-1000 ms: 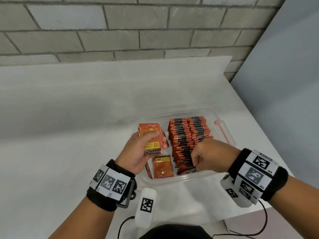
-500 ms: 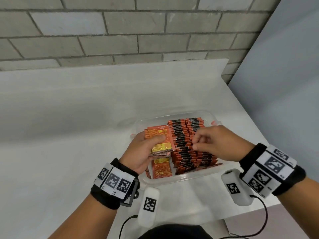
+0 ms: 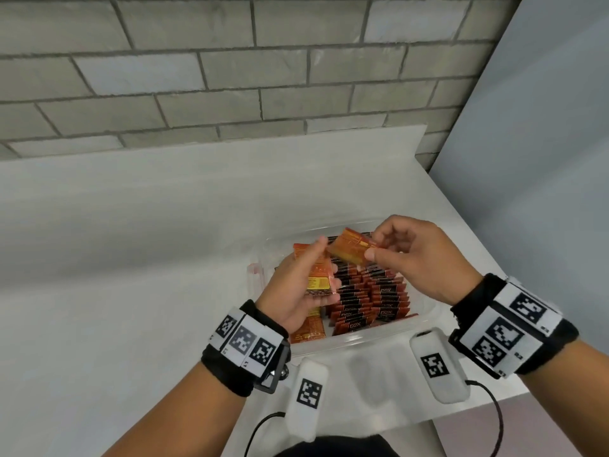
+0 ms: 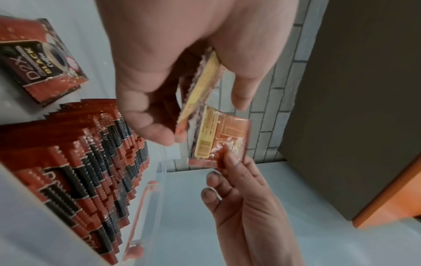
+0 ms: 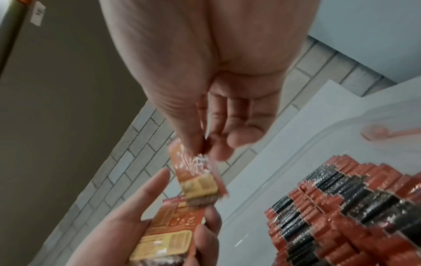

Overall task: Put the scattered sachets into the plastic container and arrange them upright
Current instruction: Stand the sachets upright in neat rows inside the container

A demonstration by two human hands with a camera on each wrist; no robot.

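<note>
Right hand [image 3: 418, 258] pinches a single sachet [image 3: 351, 250] by its edge above the plastic container [image 3: 425, 319]. Left hand [image 3: 298, 288] grips a small stack of sachets [image 3: 321, 275] beside it. Upright rows of sachets [image 3: 372, 298] fill the container's right side on the white table [image 3: 131, 258].

Surface: white table [image 3: 138, 245] | on it: clear plastic container [image 3: 425, 319], near front edge | right half.

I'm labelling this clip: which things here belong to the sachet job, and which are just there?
Job:
- plastic container
- upright rows of sachets
- sachets gripped in left hand
- single sachet pinched by right hand

Just there:
- white table
- brick wall
</note>
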